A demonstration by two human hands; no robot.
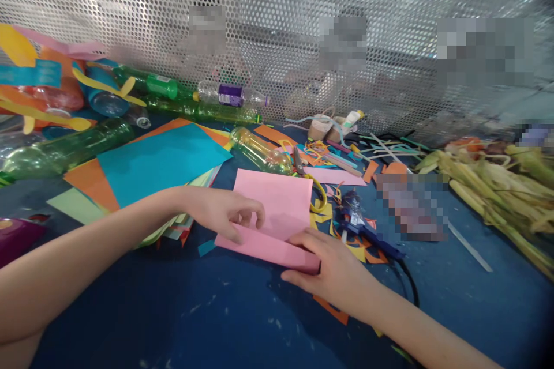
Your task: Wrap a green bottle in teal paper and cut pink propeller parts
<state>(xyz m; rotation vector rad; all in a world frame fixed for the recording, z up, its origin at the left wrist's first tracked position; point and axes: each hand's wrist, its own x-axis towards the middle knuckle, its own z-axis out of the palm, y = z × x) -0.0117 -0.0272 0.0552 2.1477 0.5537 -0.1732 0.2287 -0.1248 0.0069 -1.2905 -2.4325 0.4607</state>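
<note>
A pink sheet of paper lies on the dark blue table, its near edge folded over into a flat band. My left hand rests at the left part of the fold, thumb on the band and fingers curled above the sheet. At the right end, my right hand has the band between its thumb and fingers. Scissors with yellow handles lie just right of the sheet, partly beside its edge. Further right is a blue glue gun among paper scraps.
Coloured sheets are stacked at the left, near a green bottle. A clear bottle lies behind the pink paper. Corn husks lie at the right. A perforated metal screen stands behind the table.
</note>
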